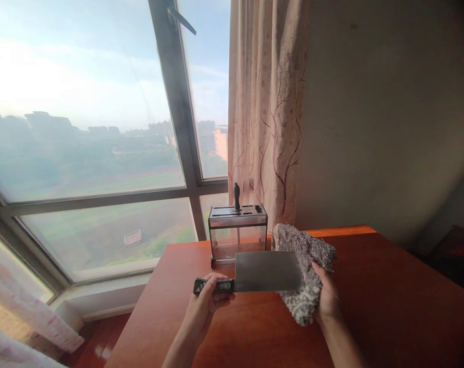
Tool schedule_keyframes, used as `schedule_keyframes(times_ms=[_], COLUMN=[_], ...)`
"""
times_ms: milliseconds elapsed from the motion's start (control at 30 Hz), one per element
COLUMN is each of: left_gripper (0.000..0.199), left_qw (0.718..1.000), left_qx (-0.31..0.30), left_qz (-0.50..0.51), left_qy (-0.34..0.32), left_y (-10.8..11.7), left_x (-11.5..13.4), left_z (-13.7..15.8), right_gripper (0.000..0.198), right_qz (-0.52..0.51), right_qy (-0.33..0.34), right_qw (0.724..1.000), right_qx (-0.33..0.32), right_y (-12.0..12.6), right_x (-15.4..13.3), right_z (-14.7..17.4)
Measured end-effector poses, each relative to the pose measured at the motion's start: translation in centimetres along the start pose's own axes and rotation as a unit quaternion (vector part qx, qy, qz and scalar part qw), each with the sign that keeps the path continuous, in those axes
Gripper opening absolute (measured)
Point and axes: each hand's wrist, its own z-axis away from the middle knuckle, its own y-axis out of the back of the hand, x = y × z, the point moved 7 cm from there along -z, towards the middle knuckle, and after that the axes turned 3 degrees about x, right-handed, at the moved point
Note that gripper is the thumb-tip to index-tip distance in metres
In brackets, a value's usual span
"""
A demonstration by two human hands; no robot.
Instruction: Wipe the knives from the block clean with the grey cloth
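The left hand (206,299) is clenched around the dark handle of a cleaver (268,271), its fingers (216,280) wrapped over the top of the grip. The cleaver is held level above the desk (389,306), the broad steel blade flat-on to the camera and pointing toward the person's right. The right hand (327,296) grasps a grey fuzzy cloth (304,271), which is pressed against the far end of the blade and wraps behind it; part of the cloth hangs below the blade and part stands above it. Both hands hover over the middle of the desk, nearer its back edge than its front.

Just behind the cleaver, at the back edge of the desk near its left corner, stands a clear knife block (238,232) with a slotted metal top. 1 dark handle (237,196) sticks upright out of a slot. A patterned curtain (268,102) hangs behind the block, beside a large window (86,128) looking out on hazy buildings and green ground. A plain wall (389,112) rises behind the right side of the desk.
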Motion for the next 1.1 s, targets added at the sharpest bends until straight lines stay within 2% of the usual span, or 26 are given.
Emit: schedule_keyframes(times_ms=[133, 200, 267, 367, 400, 467, 533, 600, 633, 700, 733, 767, 800, 867, 1000, 1100], left_gripper=[0.032, 0.034, 0.037, 0.041, 0.042, 0.042, 0.041, 0.040, 0.039, 0.038, 0.038, 0.037, 0.037, 0.037, 0.039, 0.039], left_qw=[1.000, 1.000, 0.999, 1.000, 1.000, 0.999, 0.999, 0.998, 0.998, 0.998, 0.998, 0.998, 0.999, 0.999, 0.999, 0.998], left_qx=[0.017, 0.028, 0.031, 0.022, 0.016, 0.001, -0.018, -0.033, -0.038, -0.043, -0.043, -0.043, -0.043, -0.043, -0.043, -0.057], left_qz=[0.000, 0.005, 0.006, -0.003, -0.008, -0.021, -0.038, -0.049, -0.049, -0.040, -0.032, -0.025, -0.020, -0.014, -0.013, -0.038], left_qy=[0.002, 0.005, 0.013, 0.021, 0.022, 0.024, 0.026, 0.029, 0.030, 0.030, 0.027, 0.024, 0.021, 0.017, 0.017, 0.003], left_y=[0.1, 0.3, 0.2, -0.1, -0.2, -0.6, -0.9, -1.2, -1.3, -1.4, -1.4, -1.4, -1.3, -1.3, -1.5, -2.0], left_x=[0.2, 0.2, 0.0, -0.4, -0.5, -0.8, -1.1, -1.3, -1.5, -1.6, -1.6, -1.6, -1.5, -1.4, -1.3, -1.0], left_z=[0.1, 0.2, 0.3, 0.5, 0.6, 0.8, 1.0, 1.1, 1.1, 1.1, 1.0, 1.0, 0.9, 0.9, 1.0, 1.4], right_gripper=[0.056, 0.054, 0.055, 0.054, 0.051, 0.046, 0.045, 0.054, 0.060, 0.069, 0.071, 0.072, 0.073, 0.075, 0.075, 0.077], right_qz=[0.010, 0.033, 0.064, 0.158, 0.202, 0.289, 0.353, 0.410, 0.446, 0.523, 0.555, 0.576, 0.591, 0.606, 0.606, 0.607], right_qy=[-0.055, -0.059, -0.021, 0.098, 0.146, 0.247, 0.360, 0.459, 0.486, 0.494, 0.484, 0.477, 0.473, 0.466, 0.436, 0.443], right_qw=[0.998, 0.997, 0.996, 0.980, 0.965, 0.916, 0.843, 0.750, 0.698, 0.595, 0.554, 0.527, 0.510, 0.499, 0.505, 0.517], right_qx=[-0.033, -0.049, -0.053, -0.070, -0.084, -0.129, -0.187, -0.243, -0.279, -0.358, -0.389, -0.403, -0.408, -0.409, -0.433, -0.410], right_y=[-0.2, -0.1, 0.2, 0.0, -0.5, -2.2, -4.4, -6.7, -7.7, -9.3, -9.8, -10.0, -10.1, -10.0, -9.9, -10.3], right_x=[-0.9, -1.7, -3.2, -6.4, -7.4, -9.2, -10.4, -10.5, -9.8, -7.5, -6.3, -5.4, -4.9, -4.5, -5.0, -5.4], right_z=[0.0, -0.5, -1.3, -1.9, -1.7, -0.5, 1.7, 4.4, 5.7, 7.9, 8.7, 9.3, 9.8, 10.3, 10.1, 9.2])
